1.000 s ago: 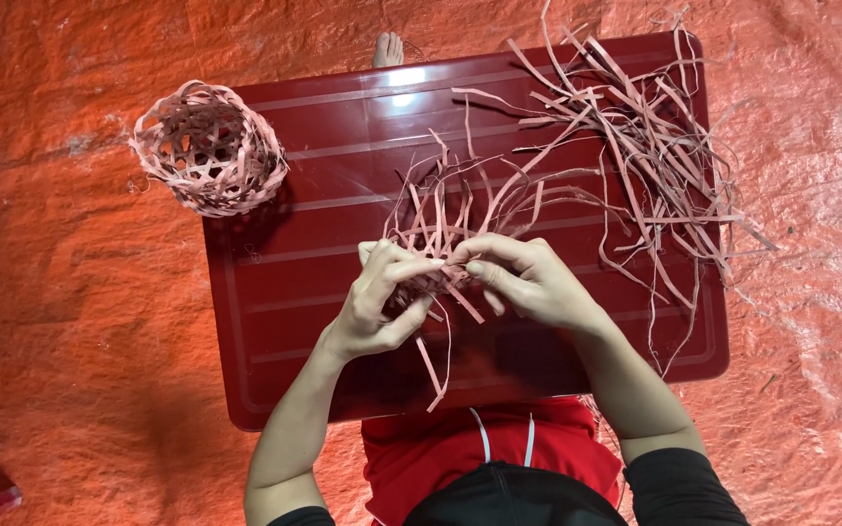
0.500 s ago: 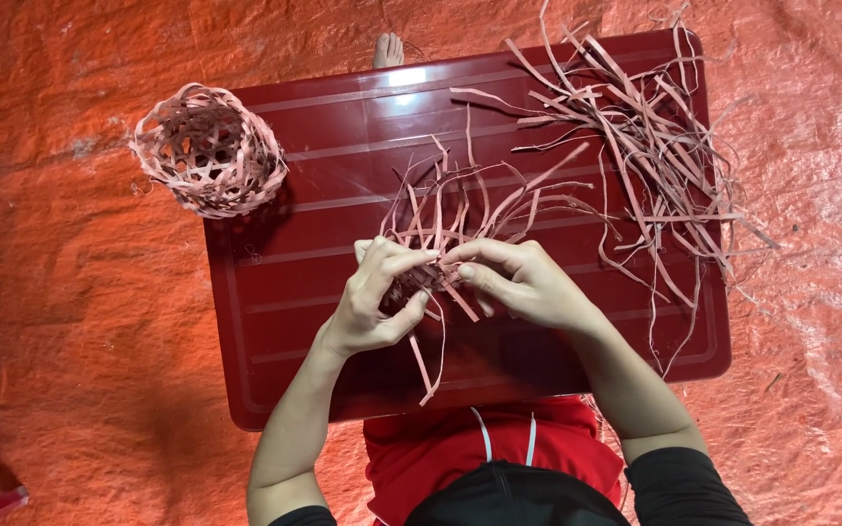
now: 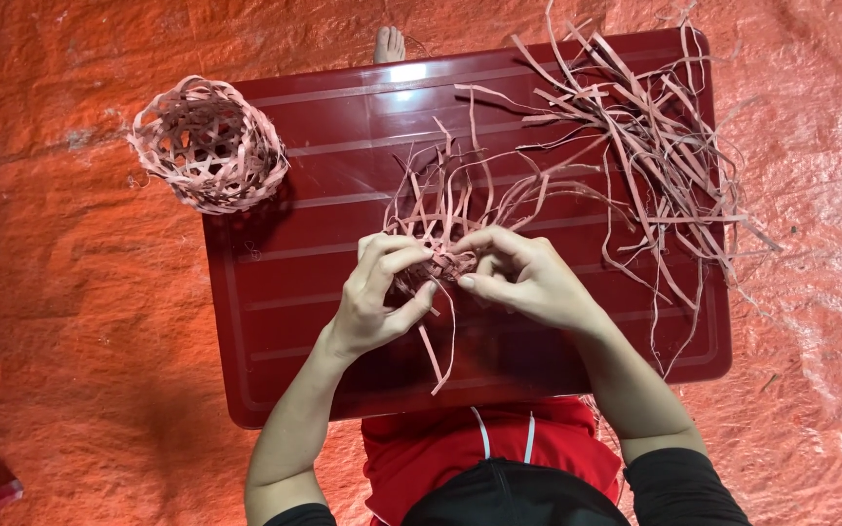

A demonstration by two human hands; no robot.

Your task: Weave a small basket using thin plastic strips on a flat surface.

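Orange tarp under a dark red tray. Left hand and right hand both pinch the small weave at tray centre, loose ends fanning upward. Versus the earlier frames: hands barely shifted, same grip, strands slightly rearranged. Finished basket at the tray's top-left corner and strip pile top-right are unchanged.

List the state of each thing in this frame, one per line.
Left hand: closed on the woven piece.
Right hand: pinching the woven piece.
Woven piece: unfinished, loose strip ends sticking out.
Small basket: woven, lying on the tray's corner.
Loose strips: scattered pile.
Red tray: flat across the person's lap.
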